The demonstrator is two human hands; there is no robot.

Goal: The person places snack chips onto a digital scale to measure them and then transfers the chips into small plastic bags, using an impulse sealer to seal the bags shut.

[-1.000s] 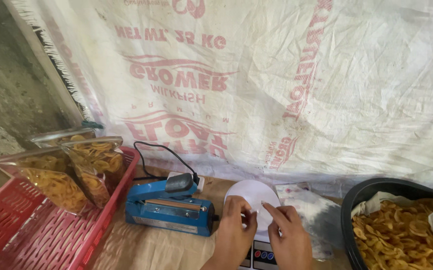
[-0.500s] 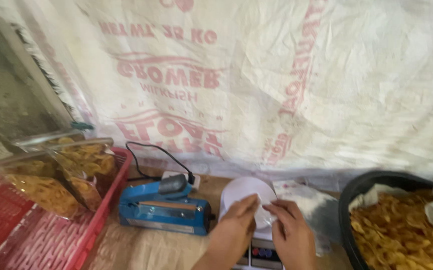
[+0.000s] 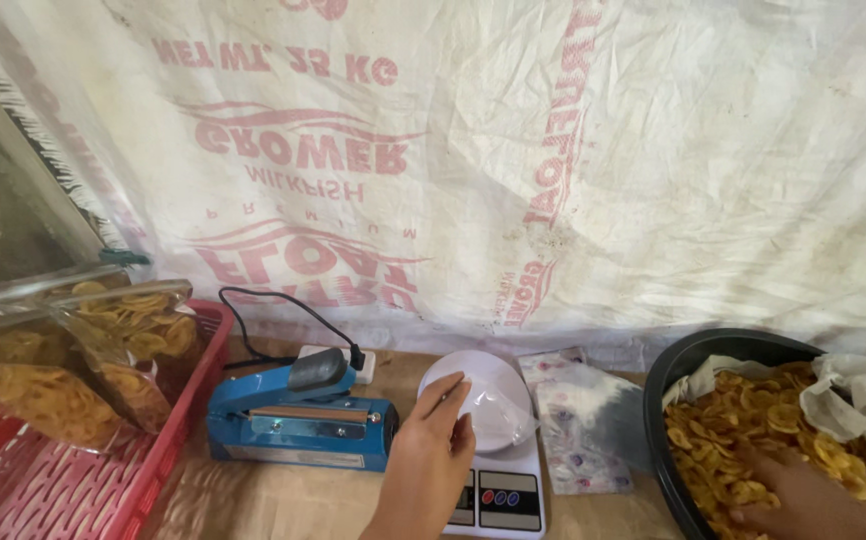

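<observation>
**While pinning bag to scale, digging into chips**

Head view: left hand (image 3: 428,465) pinched on clear bag (image 3: 498,415) atop white scale (image 3: 509,497), near centre. Right hand (image 3: 803,505), off the scale since a moment ago, now among yellow chips (image 3: 743,430) in black basin (image 3: 658,390), near right; grip hidden, cannot tell. Means scooping begun. Left: sealed chip packets (image 3: 103,350), red crate (image 3: 188,430), blue sealer (image 3: 293,430). Far: white sack (image 3: 553,150), red lettering.

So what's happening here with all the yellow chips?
A person is working at a table. Their left hand holds a clear plastic bag on the white kitchen scale. Their right hand is down among the yellow chips in a big black tub. A blue bag sealer sits just left of the scale. Further left, a red crate holds clear bags already filled with chips.
</observation>
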